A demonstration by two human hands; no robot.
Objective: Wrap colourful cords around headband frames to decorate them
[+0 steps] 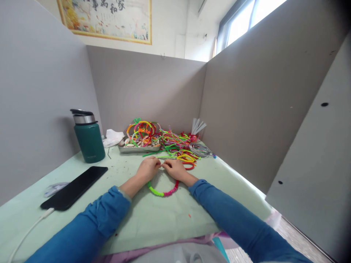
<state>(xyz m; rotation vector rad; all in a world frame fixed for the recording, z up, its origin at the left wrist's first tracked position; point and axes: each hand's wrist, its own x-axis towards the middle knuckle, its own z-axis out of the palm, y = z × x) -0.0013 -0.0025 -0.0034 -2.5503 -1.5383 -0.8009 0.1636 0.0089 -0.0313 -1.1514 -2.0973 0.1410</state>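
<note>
My left hand (pixel 149 168) and my right hand (pixel 176 169) meet over the table, with fingertips pinched close together. Between them is a hoop wrapped in coloured pipe cleaners (pixel 163 194); its near curve shows green, pink and red. Both hands cover the far part of the hoop, so exactly what the fingertips pinch there is hidden. Just beyond my right hand lie scissors (pixel 187 158) with yellow and red handle loops, their blades pointing left behind my fingers.
A metal tray (pixel 139 149) holds small pieces and finished-looking coloured hoops. Beside it are a heap of pipe cleaners (pixel 175 140) and a coil of grey wire (pixel 201 149). A green bottle (pixel 90 140) and a charging phone (pixel 75 188) stand left. Grey partitions (pixel 148 80) enclose the table.
</note>
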